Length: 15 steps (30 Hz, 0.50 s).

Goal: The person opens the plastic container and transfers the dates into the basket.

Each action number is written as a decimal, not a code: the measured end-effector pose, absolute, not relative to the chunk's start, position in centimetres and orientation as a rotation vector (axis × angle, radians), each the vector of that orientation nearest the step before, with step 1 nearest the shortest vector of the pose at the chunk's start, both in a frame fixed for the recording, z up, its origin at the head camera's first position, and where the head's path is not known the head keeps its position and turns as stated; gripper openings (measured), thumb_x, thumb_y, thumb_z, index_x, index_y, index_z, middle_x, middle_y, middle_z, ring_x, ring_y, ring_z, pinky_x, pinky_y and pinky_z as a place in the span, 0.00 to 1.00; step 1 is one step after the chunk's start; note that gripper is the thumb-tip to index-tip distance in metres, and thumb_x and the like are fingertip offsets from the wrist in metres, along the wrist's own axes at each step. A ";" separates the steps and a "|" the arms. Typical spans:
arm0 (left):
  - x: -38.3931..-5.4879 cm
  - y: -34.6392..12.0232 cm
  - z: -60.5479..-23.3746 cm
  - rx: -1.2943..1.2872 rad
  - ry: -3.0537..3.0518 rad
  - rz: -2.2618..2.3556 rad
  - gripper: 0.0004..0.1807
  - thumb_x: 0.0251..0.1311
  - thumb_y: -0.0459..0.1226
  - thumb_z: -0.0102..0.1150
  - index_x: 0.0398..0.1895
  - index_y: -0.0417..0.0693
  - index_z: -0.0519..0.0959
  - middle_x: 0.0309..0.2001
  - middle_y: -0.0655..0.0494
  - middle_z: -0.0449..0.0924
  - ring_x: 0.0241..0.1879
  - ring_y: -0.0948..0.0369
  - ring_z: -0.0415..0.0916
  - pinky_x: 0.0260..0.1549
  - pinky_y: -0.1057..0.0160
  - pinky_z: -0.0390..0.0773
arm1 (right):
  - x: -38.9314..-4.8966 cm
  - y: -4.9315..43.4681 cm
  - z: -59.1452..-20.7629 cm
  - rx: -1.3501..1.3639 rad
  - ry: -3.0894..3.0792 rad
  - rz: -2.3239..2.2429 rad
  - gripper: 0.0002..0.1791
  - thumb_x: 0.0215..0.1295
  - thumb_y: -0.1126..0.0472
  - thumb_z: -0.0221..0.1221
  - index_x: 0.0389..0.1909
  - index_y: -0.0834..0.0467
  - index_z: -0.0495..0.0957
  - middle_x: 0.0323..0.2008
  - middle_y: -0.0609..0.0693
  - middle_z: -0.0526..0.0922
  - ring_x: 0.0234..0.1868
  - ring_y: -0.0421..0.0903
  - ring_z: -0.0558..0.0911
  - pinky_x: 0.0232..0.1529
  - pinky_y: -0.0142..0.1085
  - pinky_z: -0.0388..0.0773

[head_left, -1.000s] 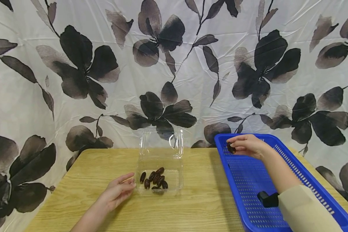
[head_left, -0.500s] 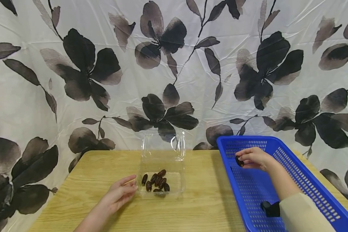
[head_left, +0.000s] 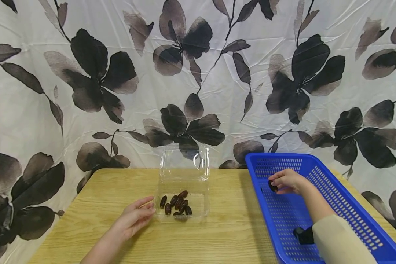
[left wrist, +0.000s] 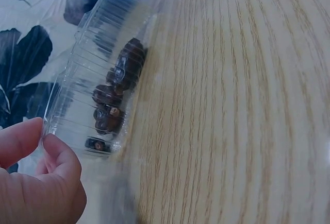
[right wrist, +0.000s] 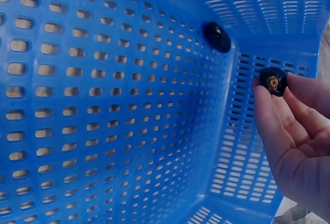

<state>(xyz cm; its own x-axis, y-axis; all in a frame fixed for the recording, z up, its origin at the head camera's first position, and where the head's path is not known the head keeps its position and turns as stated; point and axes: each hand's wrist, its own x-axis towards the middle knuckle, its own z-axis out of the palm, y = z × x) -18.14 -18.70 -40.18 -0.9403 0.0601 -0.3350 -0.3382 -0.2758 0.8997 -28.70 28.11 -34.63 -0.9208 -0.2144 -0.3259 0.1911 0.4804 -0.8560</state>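
Note:
My right hand (head_left: 289, 181) pinches a dark brown date (head_left: 272, 186) between thumb and fingertips, inside the far left part of the blue basket (head_left: 264, 220). In the right wrist view the held date (right wrist: 274, 81) shows its pale stem end. Another date (right wrist: 217, 37) lies on the basket floor by the wall. My left hand (head_left: 135, 217) pinches the left rim of a clear plastic clamshell box (head_left: 199, 203), as the left wrist view shows. Several dates (head_left: 178, 202) lie in its tray, mostly to the left, and its lid (head_left: 184, 165) stands raised at the back.
Both containers are on a light wooden table (head_left: 231, 227), the box near the middle and the basket along the right side. A floral cloth (head_left: 237, 73) hangs behind the table. A black device (head_left: 303, 235) sits at my right wrist, above the basket.
My right hand has moved from the basket's far left corner nearer and slightly right, carrying the date down into the basket. My left hand stays at the box's rim.

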 end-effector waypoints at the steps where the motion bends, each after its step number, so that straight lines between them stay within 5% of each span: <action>1: -18.1 -18.7 -40.2 -0.344 1.710 2.304 0.38 0.57 0.21 0.53 0.69 0.31 0.48 0.50 0.47 0.63 0.38 0.64 0.70 0.37 0.71 0.75 | -28.7 28.1 -34.7 -0.016 2.351 -1.411 0.21 0.60 0.73 0.53 0.53 0.79 0.66 0.31 0.52 0.81 0.32 0.45 0.80 0.32 0.37 0.81; 9: -18.1 -18.6 -40.2 -0.342 1.699 2.317 0.38 0.56 0.20 0.53 0.69 0.30 0.48 0.44 0.49 0.65 0.37 0.64 0.71 0.36 0.71 0.76 | -29.0 28.0 -35.2 0.014 2.395 -1.339 0.18 0.60 0.74 0.52 0.50 0.79 0.68 0.31 0.54 0.81 0.33 0.47 0.81 0.33 0.40 0.82; 15: -18.1 -18.7 -40.1 -0.357 1.731 2.292 0.38 0.56 0.21 0.54 0.69 0.31 0.49 0.49 0.47 0.65 0.38 0.62 0.72 0.39 0.70 0.76 | -29.2 27.9 -35.1 0.026 2.400 -1.330 0.18 0.59 0.74 0.53 0.49 0.79 0.69 0.30 0.53 0.80 0.31 0.46 0.80 0.31 0.38 0.81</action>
<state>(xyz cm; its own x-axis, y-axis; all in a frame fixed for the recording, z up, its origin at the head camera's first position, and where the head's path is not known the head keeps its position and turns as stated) -18.13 -18.66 -40.11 -0.9396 0.0484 -0.3388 -0.3391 -0.2653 0.9026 -29.24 27.86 -35.14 -0.9220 -0.1716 -0.3471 0.2034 0.5482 -0.8113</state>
